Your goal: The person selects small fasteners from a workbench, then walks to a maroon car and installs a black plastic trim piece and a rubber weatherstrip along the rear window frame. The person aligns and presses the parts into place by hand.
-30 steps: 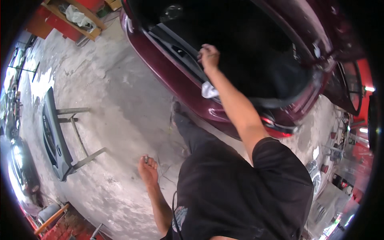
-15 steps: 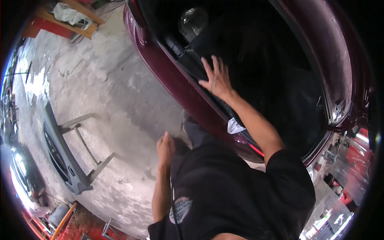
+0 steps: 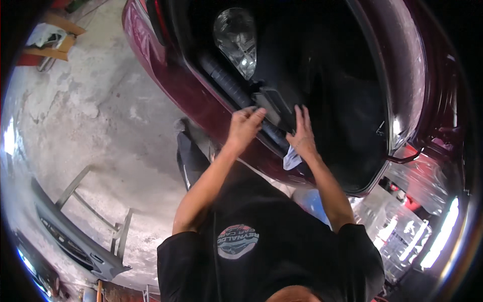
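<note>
I stand at the open trunk of a dark red car (image 3: 193, 93), with both hands over its near left edge. My left hand (image 3: 245, 130) is closed, thumb and fingertips pressed together beside a dark flat panel (image 3: 274, 103); whatever they pinch is too small to make out. On the panel's other side, my right hand (image 3: 303, 136) has its fingers stretched out, close to the panel's edge. The panel sits tilted over a black ribbed strip (image 3: 221, 75) along the trunk's rim. A white cloth (image 3: 292, 159) hangs over that rim, just below my right hand.
Deeper in the trunk lies a clear, shiny rounded piece (image 3: 236, 38), resembling a lamp lens. On the floor at left, a grey car door panel (image 3: 75, 241) leans on a metal stand (image 3: 95, 209). A cardboard box (image 3: 63, 48) stands at the far left.
My left hand has risen from my side to the trunk's edge. My right hand has drawn back nearer to me. The dark panel now shows tilted between them, and my view has shifted.
</note>
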Tool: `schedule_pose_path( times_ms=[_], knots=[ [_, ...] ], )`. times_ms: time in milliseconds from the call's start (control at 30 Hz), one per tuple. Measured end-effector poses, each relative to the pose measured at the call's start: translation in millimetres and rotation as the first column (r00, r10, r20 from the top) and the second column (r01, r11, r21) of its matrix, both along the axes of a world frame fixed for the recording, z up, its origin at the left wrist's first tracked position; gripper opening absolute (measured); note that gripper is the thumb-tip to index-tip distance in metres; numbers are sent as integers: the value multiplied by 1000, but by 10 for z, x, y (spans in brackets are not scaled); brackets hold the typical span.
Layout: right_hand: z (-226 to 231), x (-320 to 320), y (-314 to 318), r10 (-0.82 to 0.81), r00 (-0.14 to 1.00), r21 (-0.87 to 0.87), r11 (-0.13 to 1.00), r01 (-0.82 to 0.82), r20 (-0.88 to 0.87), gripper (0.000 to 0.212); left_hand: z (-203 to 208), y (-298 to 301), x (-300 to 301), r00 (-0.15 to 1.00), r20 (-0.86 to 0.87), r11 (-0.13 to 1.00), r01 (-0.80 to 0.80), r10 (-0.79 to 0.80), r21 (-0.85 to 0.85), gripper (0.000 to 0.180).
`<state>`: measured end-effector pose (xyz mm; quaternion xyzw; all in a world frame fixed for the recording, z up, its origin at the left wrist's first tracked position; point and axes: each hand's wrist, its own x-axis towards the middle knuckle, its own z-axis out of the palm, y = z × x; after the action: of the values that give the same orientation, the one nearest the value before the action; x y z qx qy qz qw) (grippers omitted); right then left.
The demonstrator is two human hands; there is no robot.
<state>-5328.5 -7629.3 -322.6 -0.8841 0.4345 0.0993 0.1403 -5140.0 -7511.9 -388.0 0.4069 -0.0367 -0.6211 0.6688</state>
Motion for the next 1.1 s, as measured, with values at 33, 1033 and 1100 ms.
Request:
schedule_pose_path(
  times_ms=[33, 1033, 1100],
  knots=[
    [129, 15, -58, -3, 1000, 9, 1000, 2, 18, 99, 91, -63, -22, 992, 124, 999, 24, -18, -46, 21],
    [-984, -91, -3032, -580, 812, 283, 770, 572, -62, 97, 393, 132, -89, 801, 512, 950, 232, -309, 210, 31],
    [-1602, -160, -2914, -417, 883, -79, 909, 410, -216, 88, 312, 216, -101, 848, 407, 928, 230, -339, 293, 33]
  ],
)
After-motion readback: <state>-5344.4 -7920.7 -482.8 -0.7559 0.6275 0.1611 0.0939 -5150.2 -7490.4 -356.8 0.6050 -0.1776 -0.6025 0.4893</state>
